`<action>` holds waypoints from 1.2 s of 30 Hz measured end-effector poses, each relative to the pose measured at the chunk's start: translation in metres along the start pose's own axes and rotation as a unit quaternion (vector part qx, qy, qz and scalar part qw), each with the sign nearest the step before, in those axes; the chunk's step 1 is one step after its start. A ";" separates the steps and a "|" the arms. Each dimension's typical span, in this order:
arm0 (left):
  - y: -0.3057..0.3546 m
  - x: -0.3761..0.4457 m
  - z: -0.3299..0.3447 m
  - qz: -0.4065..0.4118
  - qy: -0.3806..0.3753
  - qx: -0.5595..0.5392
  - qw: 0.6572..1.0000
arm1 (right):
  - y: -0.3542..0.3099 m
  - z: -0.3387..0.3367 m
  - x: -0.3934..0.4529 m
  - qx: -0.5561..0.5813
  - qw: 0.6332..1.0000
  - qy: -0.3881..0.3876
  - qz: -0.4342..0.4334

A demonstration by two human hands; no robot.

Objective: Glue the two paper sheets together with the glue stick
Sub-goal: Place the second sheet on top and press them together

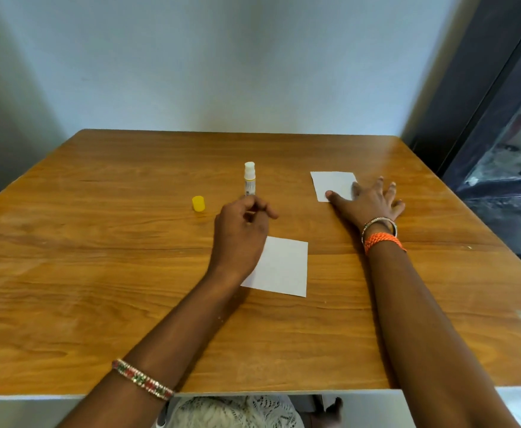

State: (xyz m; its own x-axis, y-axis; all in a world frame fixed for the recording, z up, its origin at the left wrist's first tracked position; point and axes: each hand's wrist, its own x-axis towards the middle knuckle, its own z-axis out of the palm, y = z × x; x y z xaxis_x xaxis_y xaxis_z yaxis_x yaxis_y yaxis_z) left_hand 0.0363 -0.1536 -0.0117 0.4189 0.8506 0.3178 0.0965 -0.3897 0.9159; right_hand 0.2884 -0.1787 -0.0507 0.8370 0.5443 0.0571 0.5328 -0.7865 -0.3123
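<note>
An uncapped glue stick (pixel 249 179) stands upright on the wooden table (pixel 98 273). Its yellow cap (pixel 198 203) sits to its left. My left hand (pixel 240 233) hovers just in front of the stick's base with fingers loosely curled and the thumb pointing away; the base is hidden behind my fingertips. One white paper sheet (pixel 284 267) lies near me, partly under my left wrist. A second sheet (pixel 330 183) lies farther right. My right hand (pixel 367 205) rests flat with fingers spread, covering that sheet's near right corner.
The table's far edge meets a pale wall. A dark glass panel (pixel 500 149) stands beyond the table's right side. Bracelets sit on both of my wrists.
</note>
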 end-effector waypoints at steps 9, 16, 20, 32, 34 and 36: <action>0.002 0.051 0.066 -0.015 -0.106 0.043 0.993 | -0.001 0.000 -0.004 0.143 0.986 0.079 0.005; 0.004 0.070 0.072 -0.154 -0.130 -0.030 0.979 | -0.014 -0.022 -0.036 0.324 0.934 0.150 0.010; 0.014 0.061 0.067 -0.140 -0.143 -0.013 0.980 | -0.019 -0.034 -0.080 0.413 0.900 0.138 -0.021; 0.020 -0.005 -0.017 -0.220 -0.249 -0.014 0.943 | 0.005 -0.070 -0.152 0.584 0.794 -0.163 0.038; 0.020 -0.009 -0.024 -0.198 -0.243 0.037 0.949 | 0.008 -0.064 -0.156 0.593 0.782 -0.187 0.040; 0.012 -0.010 -0.032 -0.154 -0.186 0.047 0.969 | 0.008 -0.059 -0.159 0.595 0.784 -0.169 0.051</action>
State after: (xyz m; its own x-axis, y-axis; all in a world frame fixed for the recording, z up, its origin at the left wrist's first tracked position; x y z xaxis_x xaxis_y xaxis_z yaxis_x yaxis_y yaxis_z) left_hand 0.0043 -0.1553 0.0037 0.6514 0.7530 -0.0933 0.3426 -0.1823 0.9216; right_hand 0.1673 -0.2888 -0.0066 0.6795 0.7009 -0.2171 -0.1959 -0.1119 -0.9742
